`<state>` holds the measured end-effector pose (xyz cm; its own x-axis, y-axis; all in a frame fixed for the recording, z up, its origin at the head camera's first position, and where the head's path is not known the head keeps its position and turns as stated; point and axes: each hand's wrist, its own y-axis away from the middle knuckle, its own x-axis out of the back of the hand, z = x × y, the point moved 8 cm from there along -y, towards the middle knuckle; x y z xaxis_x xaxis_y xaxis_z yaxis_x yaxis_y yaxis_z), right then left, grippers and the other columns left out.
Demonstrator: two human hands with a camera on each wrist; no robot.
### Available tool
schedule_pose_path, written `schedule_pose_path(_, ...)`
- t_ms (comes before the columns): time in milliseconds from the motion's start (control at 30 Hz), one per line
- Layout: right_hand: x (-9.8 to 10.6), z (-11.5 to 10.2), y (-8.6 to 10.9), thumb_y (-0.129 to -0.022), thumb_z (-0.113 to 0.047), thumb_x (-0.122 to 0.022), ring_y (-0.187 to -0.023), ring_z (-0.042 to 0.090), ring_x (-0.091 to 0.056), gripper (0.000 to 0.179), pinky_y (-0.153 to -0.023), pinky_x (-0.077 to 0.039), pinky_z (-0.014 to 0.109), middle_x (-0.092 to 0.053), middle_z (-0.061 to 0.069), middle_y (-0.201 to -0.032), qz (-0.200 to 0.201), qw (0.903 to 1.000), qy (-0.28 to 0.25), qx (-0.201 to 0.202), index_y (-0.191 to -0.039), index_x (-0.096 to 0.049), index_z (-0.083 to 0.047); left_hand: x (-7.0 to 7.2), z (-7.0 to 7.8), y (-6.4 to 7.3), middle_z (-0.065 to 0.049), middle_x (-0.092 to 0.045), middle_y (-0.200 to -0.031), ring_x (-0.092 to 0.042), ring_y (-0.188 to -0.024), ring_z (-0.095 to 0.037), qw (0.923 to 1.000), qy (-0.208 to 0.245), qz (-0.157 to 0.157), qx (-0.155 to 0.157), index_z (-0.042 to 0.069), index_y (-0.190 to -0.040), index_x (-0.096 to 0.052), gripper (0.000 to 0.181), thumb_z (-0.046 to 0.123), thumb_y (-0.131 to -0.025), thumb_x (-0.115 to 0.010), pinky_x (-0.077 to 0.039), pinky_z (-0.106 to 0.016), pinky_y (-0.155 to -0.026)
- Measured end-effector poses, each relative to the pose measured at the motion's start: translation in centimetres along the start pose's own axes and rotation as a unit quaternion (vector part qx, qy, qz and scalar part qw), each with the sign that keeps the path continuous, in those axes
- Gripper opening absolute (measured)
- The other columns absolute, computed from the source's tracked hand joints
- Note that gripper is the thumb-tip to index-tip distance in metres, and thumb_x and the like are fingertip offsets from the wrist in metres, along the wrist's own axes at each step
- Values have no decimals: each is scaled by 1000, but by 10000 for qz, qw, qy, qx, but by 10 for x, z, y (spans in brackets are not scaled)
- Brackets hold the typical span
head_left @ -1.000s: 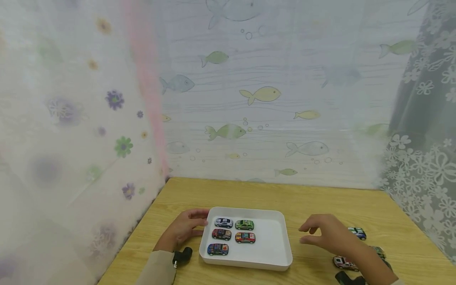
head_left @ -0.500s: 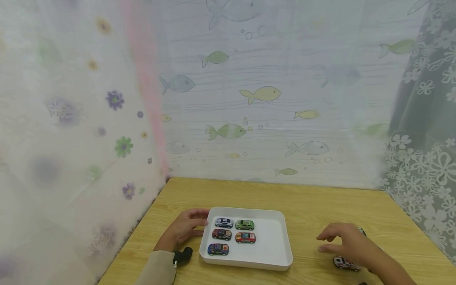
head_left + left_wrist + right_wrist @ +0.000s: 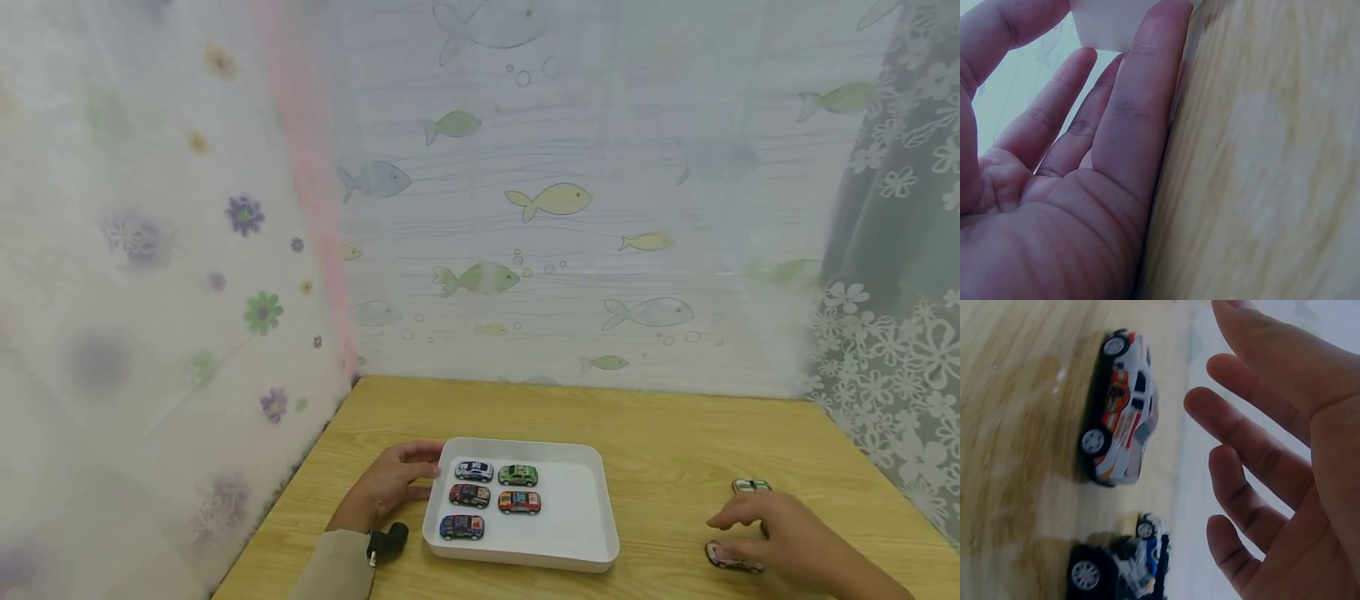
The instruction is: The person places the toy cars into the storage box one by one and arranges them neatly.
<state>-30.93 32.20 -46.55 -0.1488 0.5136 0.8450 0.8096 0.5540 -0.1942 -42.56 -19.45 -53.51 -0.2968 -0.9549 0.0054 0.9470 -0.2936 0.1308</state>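
Note:
A white tray (image 3: 577, 517) holds several small toy cars in two columns on its left side. My left hand (image 3: 388, 483) rests against the tray's left wall; in the left wrist view its extended fingers (image 3: 1138, 94) touch the white wall (image 3: 1110, 22), low beside the tabletop. On the right, my right hand (image 3: 787, 537) hovers over loose toy cars with fingers and thumb spread apart, nothing between them. Nearest to it is a white toy car (image 3: 1125, 412) with red and orange decoration, beside the fingertips. My right hand partly covers this group.
A green and white toy car (image 3: 752, 485) stands just beyond my right hand. Another toy vehicle (image 3: 1135, 569) with dark wheels shows in the right wrist view. Wooden tabletop (image 3: 652, 433) lies between tray and loose cars. Patterned curtains (image 3: 555, 250) hang behind the table.
My right hand has moved away from the tray to the right and down, over the loose cars. My left hand and the tray have stayed in place.

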Motion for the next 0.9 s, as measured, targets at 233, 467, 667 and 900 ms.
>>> schedule_pose_path(233,-6,14,11,-89,-29,-81,-98,-6,-63,31,-69,-56,22,-75,-5,-111,-480,9984,-311,1,-116,-78,-15,1,1,1,-16,-62,-139,-67,-115,-24,10000,17,3,8,1,-142,-58,51,9,-94,-75,-62,-44,-92)
schedule_pose_path(467,-8,22,17,-88,-32,-82,-99,-4,-61,34,-67,-54,23,-72,-5,-115,-532,9981,-278,-159,-119,-77,-19,0,3,2,-17,-62,-138,-67,-113,-23,10000,27,-5,-22,-1,-141,-58,51,8,-93,-75,-62,-42,-91)
schedule_pose_path(667,-9,27,20,-89,-34,-82,-93,-1,-58,29,-64,-49,23,-69,-7,-113,-662,9955,-394,-549,-115,-78,-24,-1,3,2,-18,-61,-139,-66,-115,-25,10000,46,13,-9,0,-142,-58,51,8,-94,-74,-62,-43,-92)
schedule_pose_path(900,-10,20,13,-91,-19,-79,-83,-5,-59,18,-57,-47,23,-71,-16,-101,-721,9961,-488,-139,-108,-81,-21,-1,2,0,-18,-61,-140,-67,-114,-24,10000,11,37,-9,1,-142,-58,52,9,-94,-75,-62,-43,-91)
